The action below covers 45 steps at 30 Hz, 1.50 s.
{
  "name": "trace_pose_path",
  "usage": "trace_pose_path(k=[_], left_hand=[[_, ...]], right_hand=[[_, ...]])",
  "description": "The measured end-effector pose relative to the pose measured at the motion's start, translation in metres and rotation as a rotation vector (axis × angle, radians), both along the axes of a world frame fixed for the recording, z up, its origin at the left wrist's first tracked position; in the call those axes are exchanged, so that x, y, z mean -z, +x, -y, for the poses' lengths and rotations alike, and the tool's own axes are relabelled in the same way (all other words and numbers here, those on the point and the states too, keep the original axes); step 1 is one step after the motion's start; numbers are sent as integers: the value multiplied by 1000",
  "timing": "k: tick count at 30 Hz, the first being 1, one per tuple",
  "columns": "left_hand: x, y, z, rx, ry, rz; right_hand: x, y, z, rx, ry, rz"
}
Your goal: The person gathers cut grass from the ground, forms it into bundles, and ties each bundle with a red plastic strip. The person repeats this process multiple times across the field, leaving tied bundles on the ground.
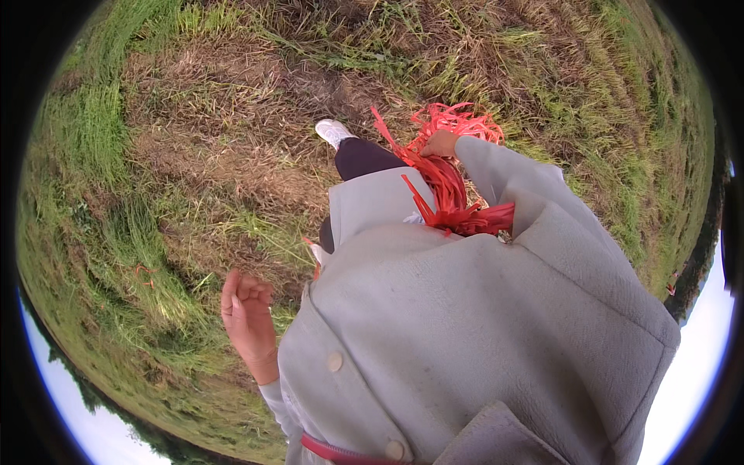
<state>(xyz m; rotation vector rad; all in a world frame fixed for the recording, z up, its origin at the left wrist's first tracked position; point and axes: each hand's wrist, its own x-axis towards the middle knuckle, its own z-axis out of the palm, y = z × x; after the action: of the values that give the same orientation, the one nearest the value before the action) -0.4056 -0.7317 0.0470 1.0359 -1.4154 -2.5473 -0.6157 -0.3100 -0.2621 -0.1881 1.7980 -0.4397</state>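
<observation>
My right hand [442, 144] has its fingers closed around part of a bundle of red plastic strips [444, 180]. Some loose ends fan out beyond the hand, and the rest hangs along the front of my light grey jacket [407, 302], gathered at the waist near the right sleeve. At lower left, my left hand [250, 317] is raised with its palm showing and its fingers partly curled. It holds nothing.
Cut straw and stubble [232, 116] cover the ground, with green grass [104, 133] at the left. One white shoe [333, 132] shows ahead. A thin orange-red strip [144, 275] lies on the grass. A red strap [343, 452] crosses the jacket.
</observation>
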Motion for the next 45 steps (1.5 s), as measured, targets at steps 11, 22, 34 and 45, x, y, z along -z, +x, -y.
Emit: trace_pose_path(k=[11,22,34,45], left_hand=[[15,-65,90,123,68,5],[-23,-120,134,336,-169,-104],[-54,-280,59,558,-679,-543],[-14,-310,126,410,-473,-93]], right_hand=[[-101,-104,62,340,107,-322],[-238,-157,173,1025,-553,-56],[-380,-184,317,281,-836,160],[-330,-171,256,413,-792,343]])
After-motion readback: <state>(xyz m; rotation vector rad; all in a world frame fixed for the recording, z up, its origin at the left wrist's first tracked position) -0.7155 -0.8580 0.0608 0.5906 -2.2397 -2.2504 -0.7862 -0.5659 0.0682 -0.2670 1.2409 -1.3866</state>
